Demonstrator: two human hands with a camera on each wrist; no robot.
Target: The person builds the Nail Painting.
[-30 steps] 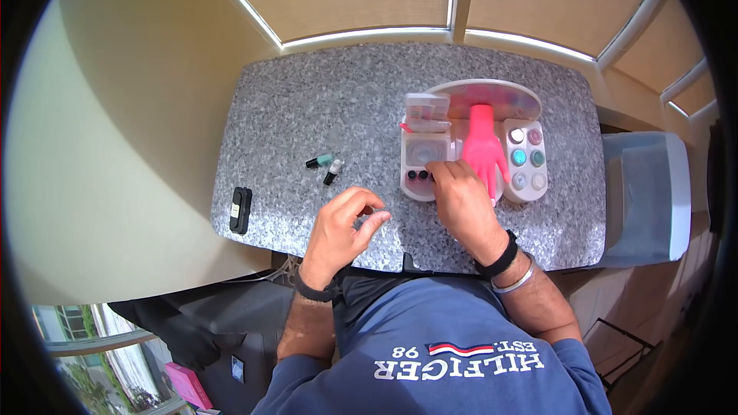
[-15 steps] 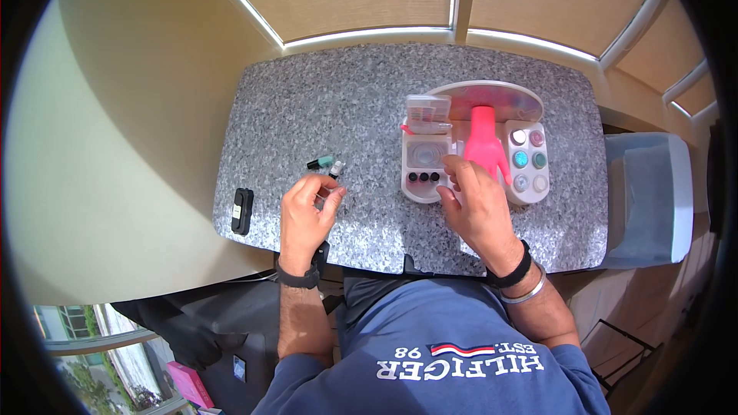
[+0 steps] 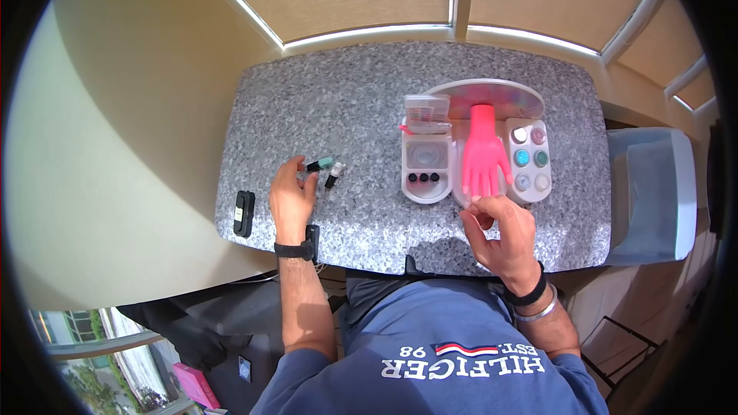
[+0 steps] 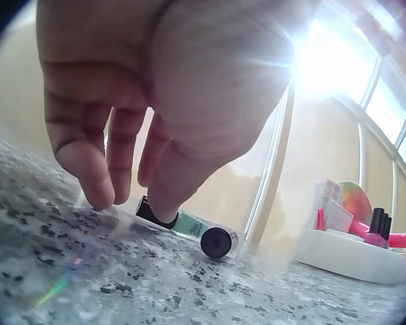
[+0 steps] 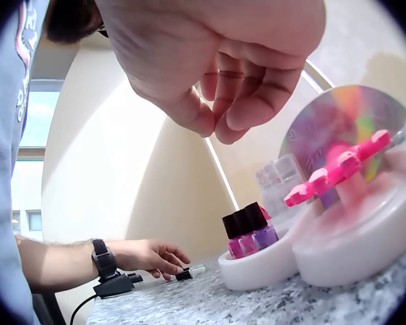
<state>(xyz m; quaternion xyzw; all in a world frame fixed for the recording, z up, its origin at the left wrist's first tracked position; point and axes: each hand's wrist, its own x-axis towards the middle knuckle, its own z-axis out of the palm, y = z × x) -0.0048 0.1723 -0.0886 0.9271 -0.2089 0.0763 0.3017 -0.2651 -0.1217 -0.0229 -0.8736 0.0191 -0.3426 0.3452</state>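
My left hand (image 3: 292, 198) is beside the black cap of a green polish bottle (image 3: 326, 162). In the left wrist view the thumb of that hand (image 4: 155, 95) overlaps the cap, its fingers loosely bent and apart; whether it touches is unclear. A clear-and-white bottle (image 3: 337, 172) with a black cap lies alongside. My right hand (image 3: 503, 236) hovers in front of the pink model hand (image 3: 483, 150). Seen from the right wrist, that hand (image 5: 223, 61) has curled fingers, with thumb and fingertips together and nothing visible between them.
The white case (image 3: 428, 194) holds several black-capped bottles (image 3: 423, 178) at its left and several small round pots (image 3: 522, 157) at its right. A black case (image 3: 244, 214) lies near the table's left edge. A translucent bin (image 3: 653, 192) stands beyond the right edge.
My left hand has moved left and forward to the green bottle. My right hand has moved back from the black-capped bottles toward the table's front, and its fingers have drawn together.
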